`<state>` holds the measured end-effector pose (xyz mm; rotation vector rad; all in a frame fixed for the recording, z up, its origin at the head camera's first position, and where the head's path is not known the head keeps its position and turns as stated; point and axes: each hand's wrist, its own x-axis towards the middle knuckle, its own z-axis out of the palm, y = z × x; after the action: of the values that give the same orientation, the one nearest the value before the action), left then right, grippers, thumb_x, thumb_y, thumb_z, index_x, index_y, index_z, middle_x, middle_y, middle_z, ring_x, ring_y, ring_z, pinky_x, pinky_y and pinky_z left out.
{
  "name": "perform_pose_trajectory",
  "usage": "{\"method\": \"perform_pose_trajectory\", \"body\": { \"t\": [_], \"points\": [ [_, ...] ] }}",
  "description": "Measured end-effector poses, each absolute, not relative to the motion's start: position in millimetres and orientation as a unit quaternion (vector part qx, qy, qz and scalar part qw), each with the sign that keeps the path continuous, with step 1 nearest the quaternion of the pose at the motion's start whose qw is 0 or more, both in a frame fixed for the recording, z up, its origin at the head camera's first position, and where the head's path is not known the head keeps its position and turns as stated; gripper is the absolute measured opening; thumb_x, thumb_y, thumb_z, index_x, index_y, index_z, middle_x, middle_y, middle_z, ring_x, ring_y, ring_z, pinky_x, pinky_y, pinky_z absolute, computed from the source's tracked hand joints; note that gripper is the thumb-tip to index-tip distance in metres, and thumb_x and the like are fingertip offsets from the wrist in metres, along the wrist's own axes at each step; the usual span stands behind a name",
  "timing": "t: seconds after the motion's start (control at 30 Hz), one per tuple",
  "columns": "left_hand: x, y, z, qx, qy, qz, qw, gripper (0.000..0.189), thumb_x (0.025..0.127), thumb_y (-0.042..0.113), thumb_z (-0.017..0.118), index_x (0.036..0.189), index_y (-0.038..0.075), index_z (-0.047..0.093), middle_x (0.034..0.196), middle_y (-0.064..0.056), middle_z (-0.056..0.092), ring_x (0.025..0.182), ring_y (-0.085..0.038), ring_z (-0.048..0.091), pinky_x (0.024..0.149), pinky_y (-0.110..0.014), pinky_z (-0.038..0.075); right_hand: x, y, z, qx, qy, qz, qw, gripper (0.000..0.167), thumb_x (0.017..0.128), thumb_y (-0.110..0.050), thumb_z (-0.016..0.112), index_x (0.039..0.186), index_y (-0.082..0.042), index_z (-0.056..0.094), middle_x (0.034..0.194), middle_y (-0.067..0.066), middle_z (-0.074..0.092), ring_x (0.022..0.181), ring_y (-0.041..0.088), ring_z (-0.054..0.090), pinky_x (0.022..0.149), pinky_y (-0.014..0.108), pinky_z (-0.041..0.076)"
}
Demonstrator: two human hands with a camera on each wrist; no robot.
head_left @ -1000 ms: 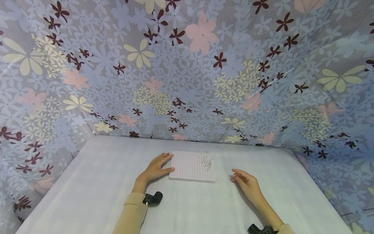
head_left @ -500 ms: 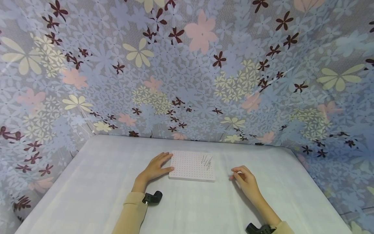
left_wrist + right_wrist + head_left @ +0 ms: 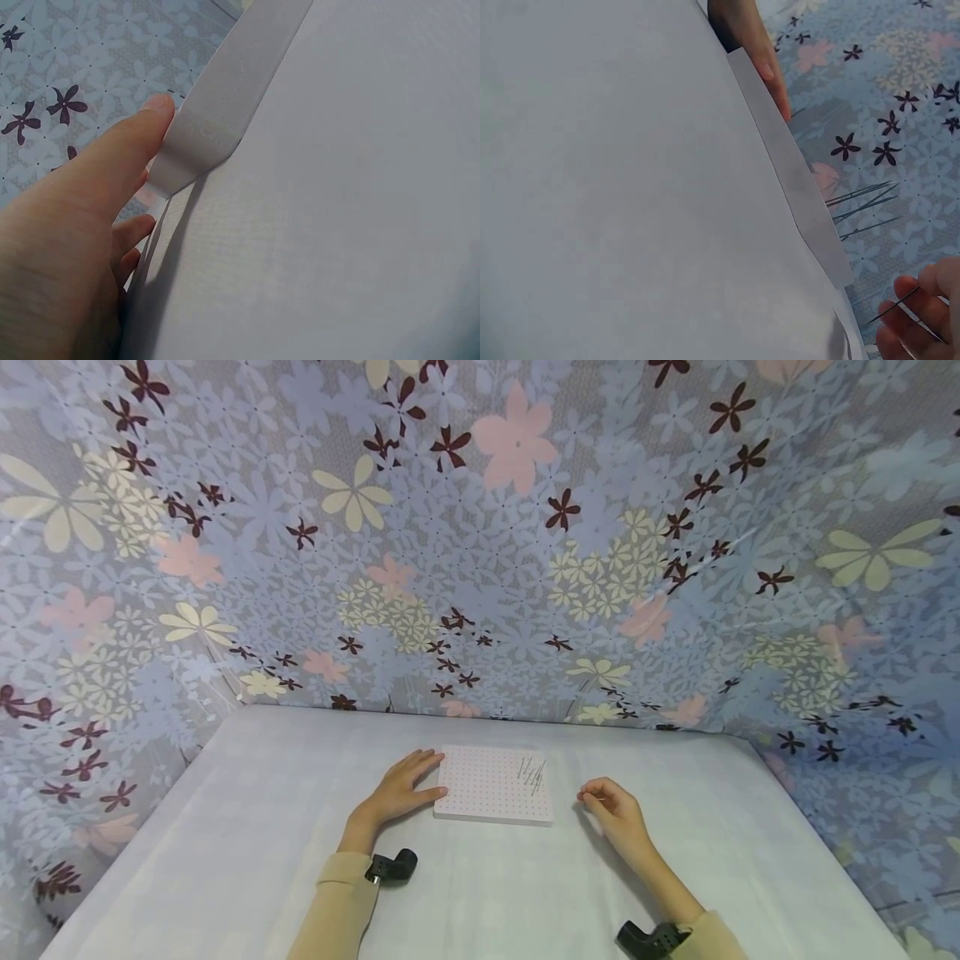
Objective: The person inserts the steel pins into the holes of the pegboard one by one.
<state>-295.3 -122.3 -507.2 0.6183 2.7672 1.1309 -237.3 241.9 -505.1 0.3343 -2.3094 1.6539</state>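
A white board (image 3: 480, 785) with a grid of small dots lies on the table. Several thin dark needles (image 3: 532, 777) stand out of its right part, leaning a little; in the right wrist view these needles (image 3: 862, 201) rise above the board's edge. My left hand (image 3: 402, 791) rests against the board's left side, fingers spread; its thumb (image 3: 142, 139) touches the board's edge. To the right of the board, apart from it, my right hand (image 3: 618, 818) pinches one needle (image 3: 889, 309) between thumb and fingers, its pointed end sticking out.
The table (image 3: 480, 893) has a pale, smooth cover. Behind it and at both sides hangs a flower-patterned cloth (image 3: 480, 568). A black wrist camera (image 3: 393, 867) sits on the left wrist, another black camera (image 3: 648, 939) on the right.
My right hand has moved left and slightly away from me, nearer the board's right edge, still pinching the needle. My left hand and the board have stayed in place.
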Motion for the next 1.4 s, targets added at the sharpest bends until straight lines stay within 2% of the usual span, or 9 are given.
{"method": "perform_pose_trajectory", "body": {
  "t": [0.2,0.5,0.77,1.03,1.4],
  "points": [
    [-296.8,-123.1,-507.2,0.204,0.907,0.366,0.041,0.066,0.087,0.037,0.066,0.144,0.015,0.042,0.154,-0.015,0.033,0.146,-0.038,0.021,0.117,-0.061,0.016,-241.0,235.4,-501.9,0.093,-0.814,0.554,0.146,0.008,0.09,-0.003,0.062,0.092,0.004,0.065,0.091,0.022,0.069,0.08,0.006,0.066,0.072,0.012,0.053],
    [-299.7,-122.9,-512.7,0.208,0.907,0.364,0.042,0.066,0.087,0.037,0.066,0.144,0.015,0.042,0.154,-0.014,0.033,0.146,-0.037,0.02,0.117,-0.059,0.015,-246.2,224.9,-501.1,0.113,-0.779,0.604,0.126,0.009,0.088,0.003,0.063,0.093,0.011,0.063,0.092,0.029,0.066,0.079,0.0,0.065,0.073,0.014,0.054],
    [-299.5,-121.4,-512.3,0.205,0.91,0.358,0.036,0.066,0.087,0.037,0.066,0.144,0.015,0.042,0.154,-0.014,0.034,0.146,-0.037,0.022,0.117,-0.059,0.017,-251.7,215.7,-502.9,0.147,-0.762,0.62,0.118,0.011,0.089,0.004,0.061,0.093,0.014,0.06,0.086,0.008,0.068,0.08,0.002,0.067,0.072,0.021,0.058],
    [-299.1,-121.6,-511.5,0.204,0.91,0.359,0.04,0.066,0.087,0.037,0.066,0.144,0.015,0.042,0.154,-0.014,0.034,0.146,-0.037,0.022,0.117,-0.059,0.017,-252.7,206.7,-501.8,0.141,-0.762,0.619,0.125,0.009,0.089,0.004,0.06,0.092,0.012,0.06,0.088,0.026,0.064,0.08,0.002,0.067,0.073,0.018,0.056],
    [-298.0,-121.2,-509.6,0.198,0.91,0.362,0.041,0.066,0.086,0.038,0.066,0.144,0.015,0.042,0.154,-0.014,0.034,0.146,-0.037,0.022,0.117,-0.059,0.017,-255.5,198.7,-501.4,0.126,-0.776,0.606,0.122,0.008,0.087,0.003,0.064,0.089,0.01,0.062,0.087,0.023,0.068,0.077,0.0,0.065,0.073,0.014,0.054]
  ]
}}
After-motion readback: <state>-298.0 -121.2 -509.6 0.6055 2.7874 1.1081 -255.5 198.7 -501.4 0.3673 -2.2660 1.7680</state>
